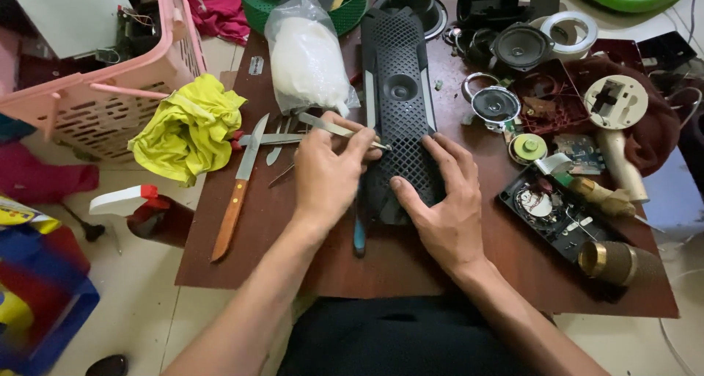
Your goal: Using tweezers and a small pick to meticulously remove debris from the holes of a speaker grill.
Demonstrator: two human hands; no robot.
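Centre of frame: we see a long black speaker grille (400, 119) lying lengthwise on a dark brown board (411, 262), with one round speaker cone showing through its upper half. The left hand (326, 178) has its fingers pinched shut on metal tweezers (339, 130), whose tip touches the grille's left edge. The right hand (444, 203) lies flat on the grille's lower right, fingers spread, gripping nothing. Left of the hands lies a wooden-handled knife (238, 189) beside a yellow cloth (189, 126). Upper centre stands a clear bag of white stuff (308, 57). Loose speaker parts (506, 75) fill the upper right.
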